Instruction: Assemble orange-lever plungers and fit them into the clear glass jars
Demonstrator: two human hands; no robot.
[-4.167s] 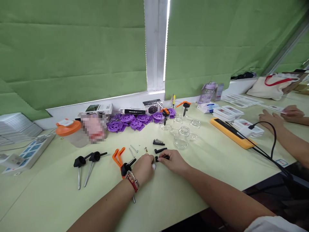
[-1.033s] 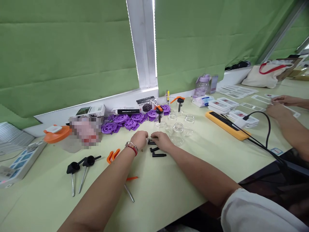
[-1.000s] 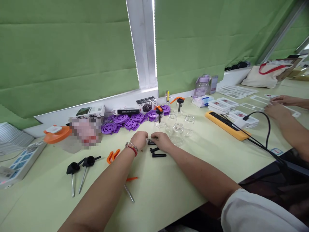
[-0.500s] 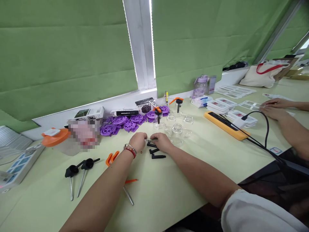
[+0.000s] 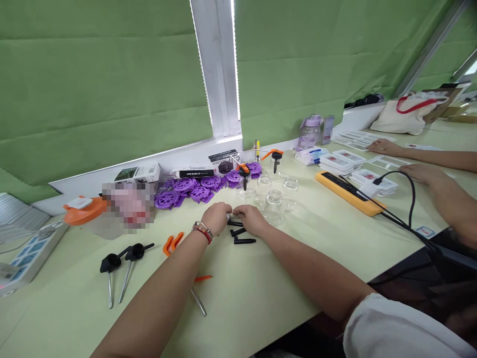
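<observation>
Spring [image 5: 234, 217] and fingertips met low over the table [image 5: 268, 288], its coils lying crosswise in the narrow gap between the two hands, probably so that each end could be managed separately. The left hand [image 5: 216, 220] was curled inward, thumb and forefinger pinched together at what seemed the spring's left end; a pale bit by those fingertips was too small to identify. The right hand [image 5: 251, 219] had a similar pinch on the right end, its other fingers folded under and mostly hidden.

Three black parts [image 5: 245, 241] lay in a loose column just below the spring, the uppermost partly behind the right hand, likely set there to be within easy reach. Orange levers [image 5: 173, 243] rested beside the left forearm, with two black cups on metal rods [image 5: 136, 252] farther left. Clear jars [image 5: 274, 201] stood beyond the right hand, and purple wheels [image 5: 169, 199] were heaped toward the wall, presumably to leave working room in front
</observation>
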